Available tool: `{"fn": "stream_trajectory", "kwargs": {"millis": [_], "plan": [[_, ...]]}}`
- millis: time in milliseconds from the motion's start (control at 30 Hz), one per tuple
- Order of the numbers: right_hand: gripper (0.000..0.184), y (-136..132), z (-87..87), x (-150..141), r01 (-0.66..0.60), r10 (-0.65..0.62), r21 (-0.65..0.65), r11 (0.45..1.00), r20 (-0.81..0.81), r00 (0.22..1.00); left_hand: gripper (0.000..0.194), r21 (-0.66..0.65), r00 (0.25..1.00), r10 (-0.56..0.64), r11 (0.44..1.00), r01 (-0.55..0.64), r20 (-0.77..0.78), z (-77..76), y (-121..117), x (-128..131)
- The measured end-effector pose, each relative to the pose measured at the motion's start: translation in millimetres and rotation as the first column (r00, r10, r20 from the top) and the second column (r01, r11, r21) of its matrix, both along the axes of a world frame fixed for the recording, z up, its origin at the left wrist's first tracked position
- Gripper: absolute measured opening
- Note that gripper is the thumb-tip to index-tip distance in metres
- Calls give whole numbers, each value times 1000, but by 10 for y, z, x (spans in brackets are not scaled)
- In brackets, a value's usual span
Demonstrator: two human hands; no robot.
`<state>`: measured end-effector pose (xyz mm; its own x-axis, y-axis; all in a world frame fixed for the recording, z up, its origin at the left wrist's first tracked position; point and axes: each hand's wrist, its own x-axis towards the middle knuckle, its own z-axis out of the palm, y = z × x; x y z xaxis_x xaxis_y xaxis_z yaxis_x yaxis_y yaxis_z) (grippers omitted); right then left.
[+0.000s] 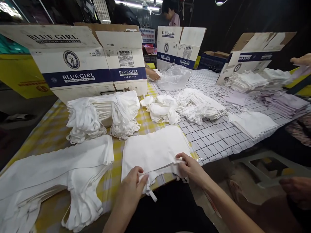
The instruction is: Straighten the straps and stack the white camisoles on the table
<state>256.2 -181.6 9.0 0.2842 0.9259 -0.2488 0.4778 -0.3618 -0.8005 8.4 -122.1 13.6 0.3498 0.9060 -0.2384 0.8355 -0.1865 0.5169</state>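
A white camisole-like top (155, 149) lies flat at the table's near edge, its curved neckline and straps towards me. My left hand (132, 186) is closed at its near left corner, thumb and fingers pinching the cloth by a strap that hangs over the edge. At the near right corner my right hand (190, 166) grips the other strap end, partly hiding it. To the left lies a thick stack of similar white tops (89, 161), straps drooping. Behind, another folded stack of white tops (104, 110) stands against a carton.
Beer cartons (85, 61), (175, 48) stand opened along the back. White garment piles (199, 103), (160, 108) and lilac cloth (283, 102) lie on the checked tablecloth (211, 142). A plastic bag (173, 77) sits near a co-worker's hand (153, 74). More people's hands are at right.
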Motion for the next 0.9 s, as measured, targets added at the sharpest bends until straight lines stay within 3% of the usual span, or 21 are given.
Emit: {"fn": "stream_trajectory", "kwargs": {"millis": [133, 267, 400, 533, 700, 900], "plan": [[30, 28, -4, -30, -99, 94, 51, 994, 100, 991, 39, 143, 975, -54, 986, 87, -214, -223, -286, 158], [19, 126, 3, 22, -148, 131, 101, 984, 160, 978, 42, 124, 989, -79, 988, 95, -126, -325, -359, 138], [17, 291, -23, 129, -147, 118, 161, 976, 177, 977, 31, 7, 997, -38, 999, 37, 63, -140, -172, 38], [15, 483, -114, 191, -128, 97, 196, 972, 161, 982, 24, 11, 995, 38, 999, -39, 87, 31, 163, -16], [15, 621, -243, 188, -99, 68, 210, 973, 152, 986, 22, -11, 979, 133, 991, -133, 152, -77, 549, 13], [14, 643, -283, 221, -82, 57, 189, 978, 137, 989, 21, -81, 961, 199, 979, -186, 192, -173, 674, 20]]}}
